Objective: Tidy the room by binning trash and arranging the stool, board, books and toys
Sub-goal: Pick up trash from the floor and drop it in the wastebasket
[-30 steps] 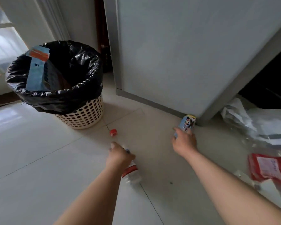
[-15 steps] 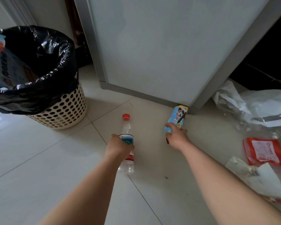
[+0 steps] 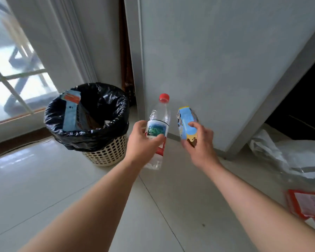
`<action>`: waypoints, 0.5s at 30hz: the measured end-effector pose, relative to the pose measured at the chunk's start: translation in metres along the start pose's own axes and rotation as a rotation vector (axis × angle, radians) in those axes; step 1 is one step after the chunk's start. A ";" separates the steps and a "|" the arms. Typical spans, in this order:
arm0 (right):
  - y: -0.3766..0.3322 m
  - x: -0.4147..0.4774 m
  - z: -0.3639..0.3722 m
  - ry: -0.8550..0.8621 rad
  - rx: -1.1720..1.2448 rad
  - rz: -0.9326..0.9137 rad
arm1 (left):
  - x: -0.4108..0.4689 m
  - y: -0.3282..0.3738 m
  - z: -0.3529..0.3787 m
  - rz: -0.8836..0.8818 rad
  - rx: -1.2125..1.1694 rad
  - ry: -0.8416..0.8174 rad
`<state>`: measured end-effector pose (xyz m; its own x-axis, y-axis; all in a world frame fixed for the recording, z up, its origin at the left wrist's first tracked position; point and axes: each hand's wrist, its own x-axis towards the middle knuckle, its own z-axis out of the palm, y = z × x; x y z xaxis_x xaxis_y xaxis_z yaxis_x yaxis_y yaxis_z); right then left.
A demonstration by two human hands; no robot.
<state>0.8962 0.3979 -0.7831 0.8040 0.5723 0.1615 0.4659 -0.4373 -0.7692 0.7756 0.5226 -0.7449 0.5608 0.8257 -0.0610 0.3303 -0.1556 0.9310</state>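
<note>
Head view. Pale tiled floor (image 3: 44, 188); a perforated waste basket (image 3: 107, 153) with a black liner stands by a glazed door (image 3: 16, 79), a blue box (image 3: 69, 115) leaning inside. Right of the basket, off the floor: left hand (image 3: 142, 144) curled round a clear red-capped bottle (image 3: 160, 113); right hand (image 3: 198, 142) gripping a blue printed carton (image 3: 186, 122). Farther right, crumpled plastic sheeting (image 3: 289, 153) and a red packet (image 3: 305, 204), blurred, cut by the frame edge.
</note>
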 end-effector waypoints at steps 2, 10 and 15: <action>-0.036 0.011 0.000 0.014 0.112 -0.035 | 0.009 0.021 -0.026 0.007 -0.044 0.101; -0.159 0.055 0.030 -0.107 0.306 -0.065 | 0.058 0.060 -0.143 -0.190 -0.022 0.266; -0.187 0.073 0.056 -0.158 0.138 -0.127 | 0.074 0.063 -0.170 -0.318 0.017 0.244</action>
<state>0.8466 0.5600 -0.6616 0.6691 0.7230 0.1720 0.4961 -0.2622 -0.8277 0.7091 0.6660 -0.6294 0.2329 0.9383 -0.2558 0.4721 0.1209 0.8732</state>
